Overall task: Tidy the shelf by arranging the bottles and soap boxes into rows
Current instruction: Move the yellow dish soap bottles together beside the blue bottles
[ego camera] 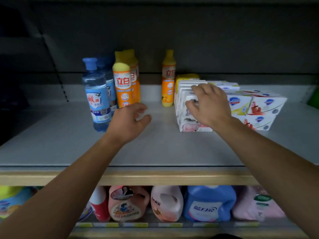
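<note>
Two blue bottles [97,97] stand one behind the other at the shelf's left. Right beside them stand two orange bottles [122,83], also in a line front to back. A third orange bottle [168,80] stands alone further right. Next to it runs a row of white and pink soap boxes [185,107] standing on edge. My right hand [207,104] rests on that row, fingers spread over the box tops. My left hand [128,121] hovers over the bare shelf with loosely curled fingers, holding nothing. White soap boxes with blue logos [255,107] are stacked at the right.
The grey shelf board [86,145] has a wooden front edge. A yellow box [187,77] sits behind the soap row. On the lower shelf stand pink detergent jugs [165,202] and a blue jug [208,202]. A green object [313,97] shows at the far right.
</note>
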Demonstrator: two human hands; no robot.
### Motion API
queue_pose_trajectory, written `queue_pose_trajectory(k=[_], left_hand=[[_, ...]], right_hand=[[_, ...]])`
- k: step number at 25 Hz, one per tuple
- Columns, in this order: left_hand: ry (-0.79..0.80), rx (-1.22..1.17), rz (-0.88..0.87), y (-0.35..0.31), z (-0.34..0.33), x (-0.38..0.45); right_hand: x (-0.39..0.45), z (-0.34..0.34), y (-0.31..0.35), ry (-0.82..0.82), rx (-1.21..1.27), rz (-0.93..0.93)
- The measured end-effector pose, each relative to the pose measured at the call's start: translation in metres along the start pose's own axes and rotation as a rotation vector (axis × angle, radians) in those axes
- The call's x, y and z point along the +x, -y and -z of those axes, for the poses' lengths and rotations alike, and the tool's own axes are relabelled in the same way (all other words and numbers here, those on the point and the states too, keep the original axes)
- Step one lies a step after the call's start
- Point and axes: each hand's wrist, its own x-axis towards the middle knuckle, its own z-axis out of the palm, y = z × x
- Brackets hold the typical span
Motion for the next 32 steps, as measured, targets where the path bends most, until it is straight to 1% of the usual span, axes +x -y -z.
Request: queue_pose_trajectory(k=[2,6,12,15,17,19,24,28,32], left_hand=[[0.015,-0.019,-0.019,-0.006,-0.013,0.018],[0.015,-0.084,0.015,-0.013,-0.040,0.077],[-0.071,-0.149,0.210,-0.021,-0.094,0.179],[-0.102,-0.182,0.334,-0.015,-0.122,0.211],[-0.095,-0.247,0.367,-0.006,-0.138,0.222],[-0.082,-0.300,0.353,0.002,-0.153,0.226],[-0.051,-0.262,0.297,0.011,-0.168,0.220],[0.027,-0.321,0.260,0.012,-0.145,0.188],[0.078,-0.373,0.219,-0.002,-0.103,0.122]], right_hand=[[0.000,-0.013,-0.002,0.000,-0.020,0.021],[0.000,-0.024,-0.005,-0.103,0.006,0.003],[0.000,-0.027,-0.006,-0.124,0.027,-0.011],[0.000,-0.027,-0.007,-0.139,0.049,-0.027],[0.000,-0.029,-0.007,-0.151,0.057,-0.034],[0.001,-0.031,-0.007,-0.160,0.062,-0.042],[0.003,-0.032,-0.006,-0.152,0.058,-0.041],[0.004,-0.030,-0.008,-0.104,0.033,-0.030],[0.003,-0.022,-0.007,-0.035,0.017,-0.023]])
